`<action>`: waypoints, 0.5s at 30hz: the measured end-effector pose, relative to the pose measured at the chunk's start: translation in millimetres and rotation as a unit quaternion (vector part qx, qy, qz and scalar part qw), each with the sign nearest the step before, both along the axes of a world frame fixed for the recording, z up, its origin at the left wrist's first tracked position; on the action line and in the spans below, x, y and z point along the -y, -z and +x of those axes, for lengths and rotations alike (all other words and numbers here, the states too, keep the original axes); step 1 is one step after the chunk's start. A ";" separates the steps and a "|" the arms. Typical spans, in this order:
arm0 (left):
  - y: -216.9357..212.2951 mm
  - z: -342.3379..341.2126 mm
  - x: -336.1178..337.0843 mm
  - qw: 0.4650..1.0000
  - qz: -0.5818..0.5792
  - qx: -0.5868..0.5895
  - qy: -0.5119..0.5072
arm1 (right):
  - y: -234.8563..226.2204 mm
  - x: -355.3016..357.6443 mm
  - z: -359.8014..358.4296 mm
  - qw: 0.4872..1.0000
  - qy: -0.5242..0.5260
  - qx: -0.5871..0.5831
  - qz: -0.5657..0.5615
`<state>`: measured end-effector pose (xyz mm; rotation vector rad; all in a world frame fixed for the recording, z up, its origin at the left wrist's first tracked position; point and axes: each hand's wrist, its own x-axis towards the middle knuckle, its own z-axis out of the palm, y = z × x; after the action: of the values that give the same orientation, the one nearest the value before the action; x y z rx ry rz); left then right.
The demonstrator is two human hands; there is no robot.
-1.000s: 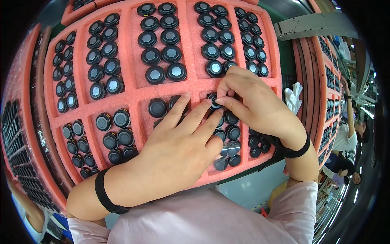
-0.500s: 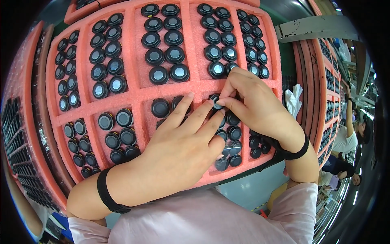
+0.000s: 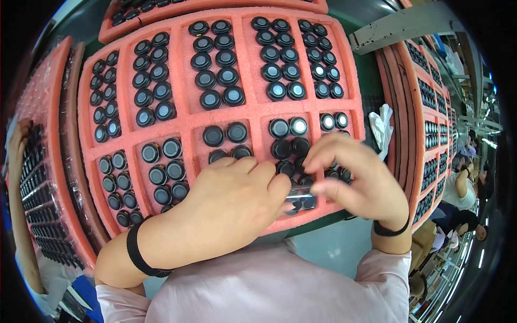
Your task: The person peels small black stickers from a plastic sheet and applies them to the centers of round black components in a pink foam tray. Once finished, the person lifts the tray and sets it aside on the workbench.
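Note:
Round black parts (image 3: 213,135) with disc-shaped tops lie in rows in the compartments of a pink foam tray (image 3: 183,129). My left hand (image 3: 231,188) rests over the tray's lower middle, its fingers curled. By its thumb it holds a clear plastic piece (image 3: 303,198), through which black parts show; the exact kind cannot be told. My right hand (image 3: 358,175) hovers just right of that piece, slightly blurred. Its thumb and forefinger are apart, with nothing visible between them. Above the hands, one part (image 3: 298,126) has a bright, shiny top. Both hands hide some parts in the lower compartments.
Stacked pink trays (image 3: 425,129) stand on the right, with a white glove (image 3: 381,129) beside them. Another filled tray (image 3: 48,161) is on the left, where another person's hand (image 3: 19,134) reaches in. A grey metal bar (image 3: 404,27) juts in at upper right.
My right hand has left the black part it was pinching and moved down beside the clear piece, its fingers parting. My left fingers, stretched out before, have drawn back and curled.

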<state>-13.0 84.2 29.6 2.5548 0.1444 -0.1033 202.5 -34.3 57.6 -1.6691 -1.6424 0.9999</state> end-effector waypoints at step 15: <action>-14.2 -43.9 35.0 0.914 -0.321 0.178 -0.176 | 0.3 87.1 -36.9 0.990 0.093 0.017 0.104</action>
<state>-56.9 49.2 43.8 1.8166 0.3591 0.3905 165.6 -121.4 57.2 -1.6695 -1.5222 0.6873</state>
